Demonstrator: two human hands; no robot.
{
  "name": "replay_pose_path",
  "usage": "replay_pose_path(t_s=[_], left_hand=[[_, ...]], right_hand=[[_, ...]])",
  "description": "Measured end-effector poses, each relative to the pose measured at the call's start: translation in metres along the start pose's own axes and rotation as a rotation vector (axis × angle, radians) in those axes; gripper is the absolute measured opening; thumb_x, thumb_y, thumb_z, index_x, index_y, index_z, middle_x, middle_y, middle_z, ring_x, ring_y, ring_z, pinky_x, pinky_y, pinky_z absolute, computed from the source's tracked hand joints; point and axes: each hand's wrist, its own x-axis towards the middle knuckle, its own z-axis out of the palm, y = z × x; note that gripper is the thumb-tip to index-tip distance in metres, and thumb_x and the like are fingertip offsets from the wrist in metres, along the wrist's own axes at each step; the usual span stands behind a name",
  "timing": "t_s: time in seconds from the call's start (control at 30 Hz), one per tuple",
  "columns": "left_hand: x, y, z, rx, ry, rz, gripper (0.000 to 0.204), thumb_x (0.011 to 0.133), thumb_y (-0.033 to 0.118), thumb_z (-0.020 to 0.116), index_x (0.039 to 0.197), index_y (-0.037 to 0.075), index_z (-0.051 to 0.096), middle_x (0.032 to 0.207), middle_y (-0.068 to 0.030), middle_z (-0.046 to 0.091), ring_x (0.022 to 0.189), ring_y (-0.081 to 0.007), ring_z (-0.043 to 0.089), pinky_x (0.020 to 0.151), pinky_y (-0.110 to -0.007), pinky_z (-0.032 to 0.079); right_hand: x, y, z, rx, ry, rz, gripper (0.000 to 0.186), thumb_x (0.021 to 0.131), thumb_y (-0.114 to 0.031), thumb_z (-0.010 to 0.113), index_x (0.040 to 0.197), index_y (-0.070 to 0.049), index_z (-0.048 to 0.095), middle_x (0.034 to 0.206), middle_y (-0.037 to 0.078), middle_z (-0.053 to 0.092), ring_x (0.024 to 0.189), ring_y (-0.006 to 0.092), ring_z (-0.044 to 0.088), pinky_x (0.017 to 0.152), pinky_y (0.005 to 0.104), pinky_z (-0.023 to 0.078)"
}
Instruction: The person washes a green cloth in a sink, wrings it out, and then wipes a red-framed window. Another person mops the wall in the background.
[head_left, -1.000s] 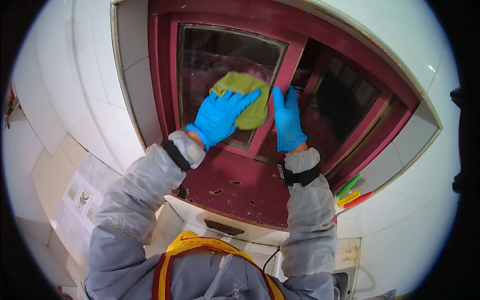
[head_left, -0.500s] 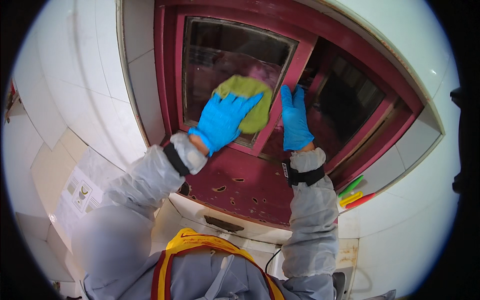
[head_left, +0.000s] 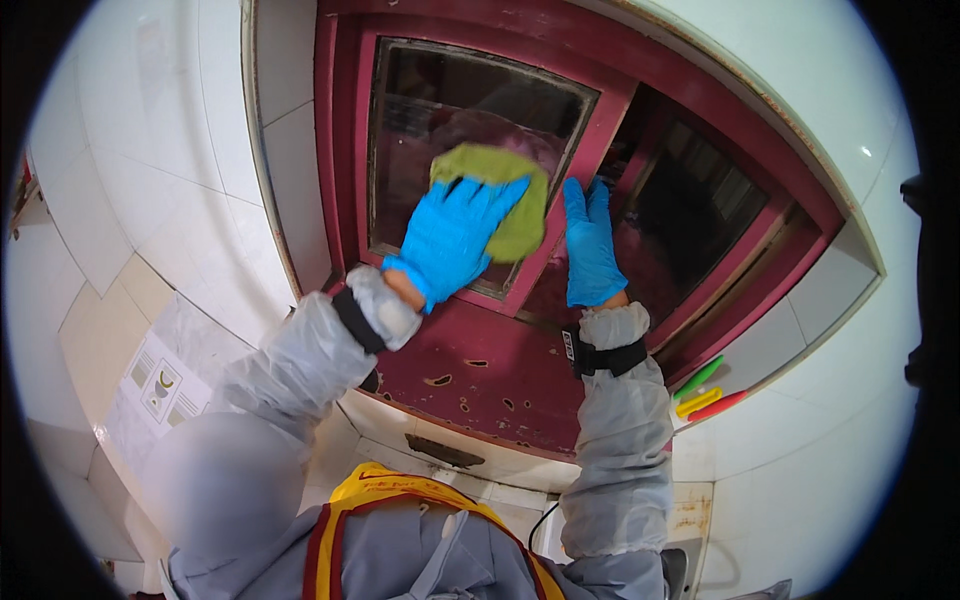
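My left hand (head_left: 448, 232), in a blue glove, presses a crumpled green cloth (head_left: 522, 225) against the left glass pane (head_left: 420, 95) of a maroon window. Its fingers lie over the cloth, which covers the lower right of the pane. My right hand (head_left: 592, 243), also gloved blue, grips the inner edge of that sash's frame (head_left: 604, 123), fingers pointing up, just right of the cloth. The maroon sill (head_left: 470, 370) below has chipped paint. The other glass pane (head_left: 700, 170) is behind and right of my right hand.
White tiled walls (head_left: 150, 170) surround the window. A paper sheet with pictures (head_left: 160, 380) is on the left wall. Green, yellow and red handled items (head_left: 705, 393) sit at the lower right corner of the recess. Part of a metal sink (head_left: 680, 565) shows at the bottom right.
Compared with a second ago, both hands and the window sit slightly further right in the picture. The cloth under my left hand has shifted only slightly against the pane.
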Motion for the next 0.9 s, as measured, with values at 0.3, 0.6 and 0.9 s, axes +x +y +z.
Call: replay_pose_path(t_s=[0.3, 0.6, 0.9], left_hand=[[-0.018, 0.013, 0.002, -0.046, -0.002, -0.029, 0.087, 0.068, 0.011, 0.073, 0.149, 0.01, 0.04, 0.143, -0.0155, 0.048, 0.133, -0.0356, 0.045, 0.113, -0.046, 0.033], [0.019, 0.009, -0.006, 0.003, 0.136, 0.001, 0.089, 0.065, 0.01, 0.075, 0.148, 0.011, 0.041, 0.137, -0.0128, 0.052, 0.124, -0.0339, 0.051, 0.11, -0.047, 0.036], [0.023, -0.053, -0.036, 0.129, 0.284, -0.133, 0.077, 0.072, 0.011, 0.069, 0.146, 0.009, 0.044, 0.139, -0.0147, 0.051, 0.119, -0.0359, 0.052, 0.106, -0.048, 0.038]], right_hand=[[-0.004, 0.007, 0.009, -0.031, 0.064, -0.163, 0.058, 0.102, -0.032, 0.054, 0.146, 0.0, 0.036, 0.146, 0.013, 0.044, 0.129, 0.0229, 0.046, 0.109, 0.0326, 0.036], [-0.004, 0.0, 0.012, -0.05, 0.076, -0.144, 0.056, 0.102, -0.032, 0.055, 0.146, -0.001, 0.037, 0.145, 0.011, 0.045, 0.127, 0.0215, 0.046, 0.107, 0.0321, 0.036], [-0.007, -0.002, 0.013, 0.017, 0.055, -0.189, 0.048, 0.102, -0.029, 0.054, 0.142, -0.005, 0.042, 0.133, 0.007, 0.052, 0.118, 0.0181, 0.05, 0.102, 0.0318, 0.04]])
